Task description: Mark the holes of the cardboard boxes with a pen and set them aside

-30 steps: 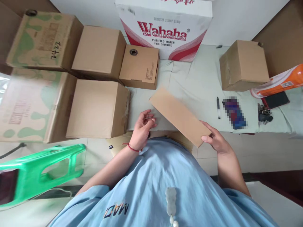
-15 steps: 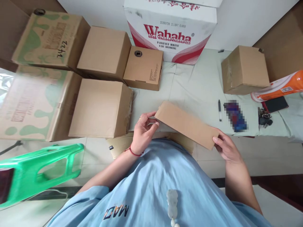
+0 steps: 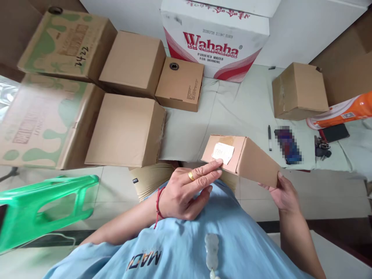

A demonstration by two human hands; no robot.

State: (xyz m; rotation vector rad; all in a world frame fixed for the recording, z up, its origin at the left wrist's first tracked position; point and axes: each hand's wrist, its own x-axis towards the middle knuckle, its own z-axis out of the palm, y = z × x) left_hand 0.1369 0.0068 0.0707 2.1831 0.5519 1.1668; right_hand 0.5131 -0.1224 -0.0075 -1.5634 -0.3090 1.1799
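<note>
A small brown cardboard box (image 3: 255,161) is held up near the table's front edge, its end face turned toward me. On that end sits a torn white label (image 3: 223,152) with faint writing, beside a strip of tape. My right hand (image 3: 286,193) grips the box's far right end, thumb on one side and fingers underneath. My left hand (image 3: 187,190), wearing a gold ring and a red cord bracelet, touches the label's lower edge with outstretched index and middle fingers. Its other fingers are loosely bent, and it grasps nothing.
Several cardboard boxes (image 3: 123,128) fill the left of the table. A Wahaba-style white-and-red carton (image 3: 215,46) stands at the back. Rightward are another box (image 3: 302,91), a pen (image 3: 269,138), a blurred-out phone (image 3: 288,144), keys (image 3: 322,147) and an orange-white package (image 3: 343,110). A green stool (image 3: 49,205) stands lower left.
The box has been turned so its labelled end faces me. My left hand has let go of its left end and moved right and down, fingers now on the label. My right hand keeps hold.
</note>
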